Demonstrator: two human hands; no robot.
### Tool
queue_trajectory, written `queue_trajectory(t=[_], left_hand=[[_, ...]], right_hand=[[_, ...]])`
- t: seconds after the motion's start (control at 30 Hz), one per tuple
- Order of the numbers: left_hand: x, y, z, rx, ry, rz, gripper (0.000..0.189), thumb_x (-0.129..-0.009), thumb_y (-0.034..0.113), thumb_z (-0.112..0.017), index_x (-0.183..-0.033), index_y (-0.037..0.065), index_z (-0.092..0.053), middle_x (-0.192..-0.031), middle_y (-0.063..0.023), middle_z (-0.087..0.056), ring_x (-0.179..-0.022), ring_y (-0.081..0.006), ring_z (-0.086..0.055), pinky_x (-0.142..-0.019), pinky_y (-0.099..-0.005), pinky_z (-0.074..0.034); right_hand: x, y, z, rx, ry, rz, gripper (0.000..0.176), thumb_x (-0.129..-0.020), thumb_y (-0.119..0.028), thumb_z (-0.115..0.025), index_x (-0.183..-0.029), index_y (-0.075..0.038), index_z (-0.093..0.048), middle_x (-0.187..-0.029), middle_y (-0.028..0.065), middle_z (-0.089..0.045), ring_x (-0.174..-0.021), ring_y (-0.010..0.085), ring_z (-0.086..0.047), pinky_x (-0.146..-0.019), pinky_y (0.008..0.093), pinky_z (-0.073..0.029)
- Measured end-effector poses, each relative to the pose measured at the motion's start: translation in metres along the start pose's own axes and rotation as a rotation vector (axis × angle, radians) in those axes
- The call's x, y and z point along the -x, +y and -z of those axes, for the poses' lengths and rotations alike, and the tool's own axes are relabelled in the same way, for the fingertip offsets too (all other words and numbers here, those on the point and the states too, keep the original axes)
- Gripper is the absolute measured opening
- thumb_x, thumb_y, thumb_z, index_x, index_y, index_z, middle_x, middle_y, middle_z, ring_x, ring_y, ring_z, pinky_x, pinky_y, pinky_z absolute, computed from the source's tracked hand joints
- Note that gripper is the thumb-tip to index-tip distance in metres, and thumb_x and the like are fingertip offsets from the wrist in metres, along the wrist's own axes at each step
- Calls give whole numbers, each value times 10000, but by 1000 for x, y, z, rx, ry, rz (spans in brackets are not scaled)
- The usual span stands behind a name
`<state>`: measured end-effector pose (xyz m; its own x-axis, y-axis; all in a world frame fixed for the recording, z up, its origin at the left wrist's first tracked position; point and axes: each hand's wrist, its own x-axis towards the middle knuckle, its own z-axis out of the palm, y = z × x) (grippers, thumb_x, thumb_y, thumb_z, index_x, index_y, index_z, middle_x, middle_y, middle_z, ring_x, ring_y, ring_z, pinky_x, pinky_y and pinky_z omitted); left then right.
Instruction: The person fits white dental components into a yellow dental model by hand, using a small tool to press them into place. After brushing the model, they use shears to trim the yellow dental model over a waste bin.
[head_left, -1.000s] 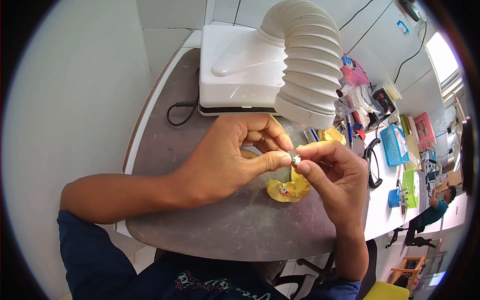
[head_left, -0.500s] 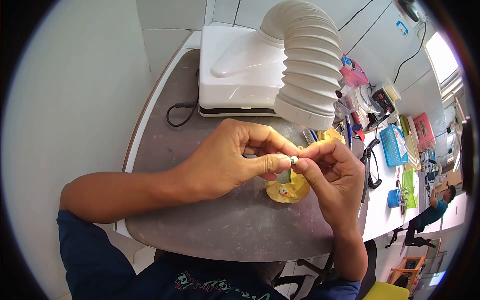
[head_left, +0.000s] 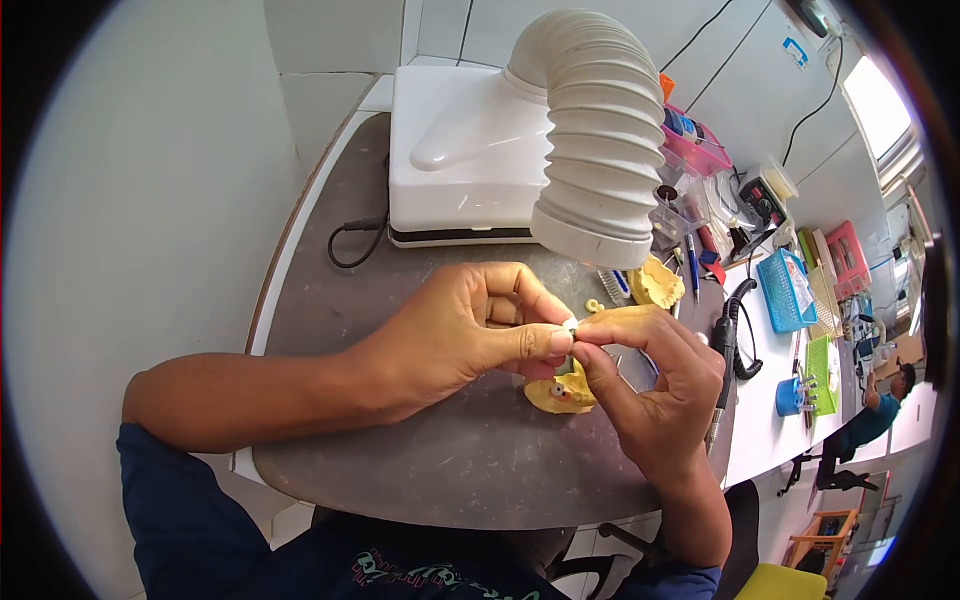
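A small whitish piece (head_left: 570,325) sits between the fingertips of both hands, over the grey work mat. My left hand (head_left: 480,325) pinches it between thumb and forefinger from the left. From the right, the thumb and forefinger of my right hand (head_left: 650,365) close on it too. Below the fingers lies a yellow dental model (head_left: 562,392) with a small light part on it, partly covered by my right hand. Behind my right hand lies another yellow model piece (head_left: 656,283), beside a brush (head_left: 614,284) and a small yellow ring-like piece (head_left: 593,305).
A white machine (head_left: 465,155) with a ribbed hose (head_left: 605,130) stands at the back of the mat (head_left: 400,460). A handpiece (head_left: 722,375) with a coiled cord lies at right. Beyond are a blue basket (head_left: 787,290), a green tray (head_left: 822,375) and a person (head_left: 868,420).
The view has shifted slightly. My right hand sits lower relative to the left, its fingers turned around the small piece. The rear yellow model and the ring-like piece are more exposed.
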<state>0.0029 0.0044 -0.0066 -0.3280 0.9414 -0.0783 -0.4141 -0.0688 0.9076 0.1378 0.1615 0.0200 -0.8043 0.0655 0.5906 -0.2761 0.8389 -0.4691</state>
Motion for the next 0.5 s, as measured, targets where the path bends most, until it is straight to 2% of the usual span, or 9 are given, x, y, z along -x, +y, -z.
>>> queue_trajectory(t=[0.2, 0.5], left_hand=[[0, 6, -8, 48, 37, 47, 147, -949, 134, -676, -1028, 33, -603, -1010, -73, -691, -937, -125, -683, -849, -265, -581], [-15, 11, -30, 146, 18, 27, 222, -953, 146, -674, -1124, 26, -600, -1034, -69, -688, -976, -123, -672, -883, -267, -575]], right_hand=[[0, 0, 5, 16, 61, 22, 133, -770, -7, -773, -891, -3, -719, -840, 102, -720, -735, 214, -685, -655, 299, -531], [-2, 4, 26, 59, 69, -10, 118, -758, 17, -749, -863, 4, -695, -845, 105, -718, -736, 225, -702, -672, 301, -542]])
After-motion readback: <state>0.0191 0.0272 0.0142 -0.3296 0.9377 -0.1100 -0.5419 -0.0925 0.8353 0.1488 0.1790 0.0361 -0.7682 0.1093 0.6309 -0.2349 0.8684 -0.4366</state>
